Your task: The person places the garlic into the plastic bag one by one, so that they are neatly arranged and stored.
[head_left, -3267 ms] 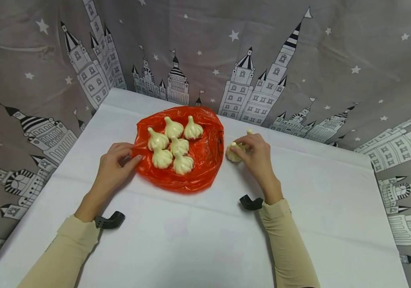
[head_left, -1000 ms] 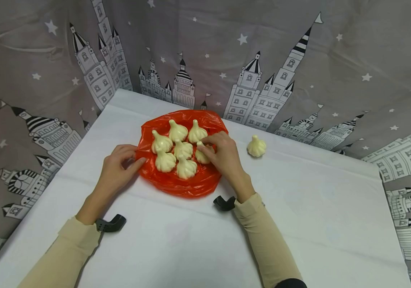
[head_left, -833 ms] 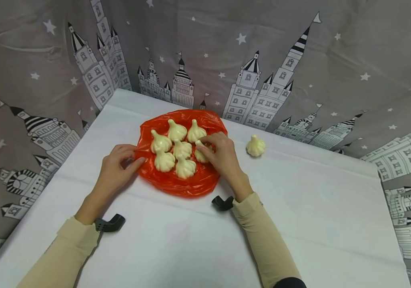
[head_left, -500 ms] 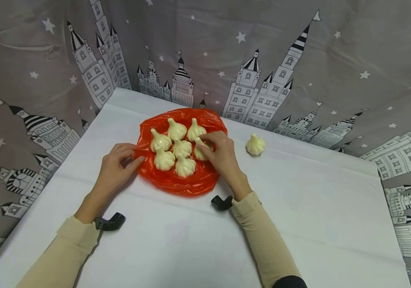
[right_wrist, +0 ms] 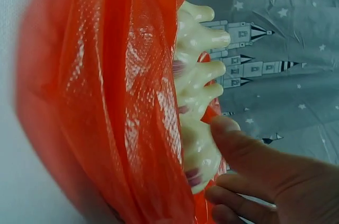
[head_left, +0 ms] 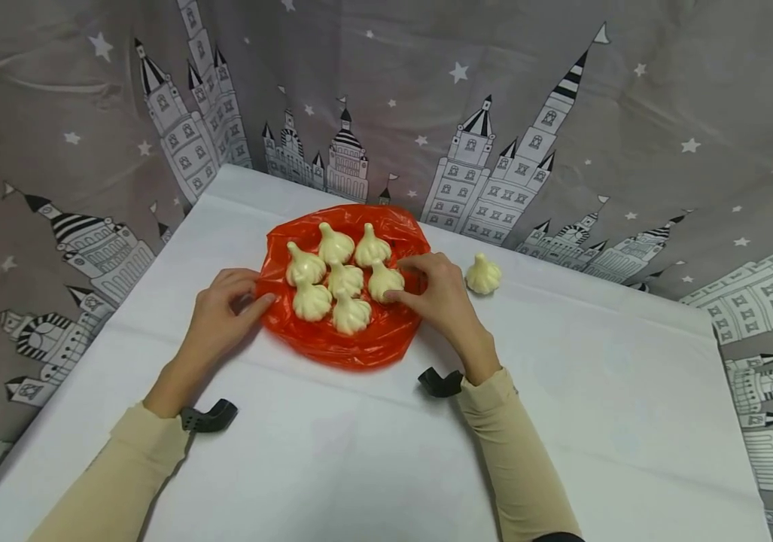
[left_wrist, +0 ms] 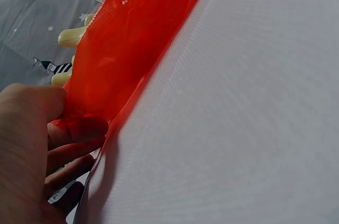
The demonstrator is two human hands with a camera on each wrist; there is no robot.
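Note:
A red plastic bag [head_left: 332, 354] lies with its mouth spread wide and several cream garlic bulbs [head_left: 306, 266] inside. My left hand [head_left: 223, 305] pinches the bag's left rim between thumb and fingers, as the left wrist view confirms at the red film [left_wrist: 122, 44]. Over the bag's right side is my right hand [head_left: 450, 297], thumb and fingers parted. Its thumb tip lies against or just beside the rightmost garlic bulb [head_left: 384, 281] in the bag; from the right wrist view the thumb [right_wrist: 249, 152] overlaps that bulb's edge. One more garlic bulb [head_left: 484, 274] sits on the table right of the bag.
White cloth covers the table [head_left: 332, 459]. Behind and at both sides hangs a grey curtain [head_left: 386, 68] printed with castles and stars. A black wrist mount [head_left: 210, 415] juts from the left sleeve, another black mount [head_left: 440, 382] from the right.
My right hand carried a garlic bulb from the table into the bag's right side, then loosened its fingers and shifted slightly right. My left hand keeps hold of the rim.

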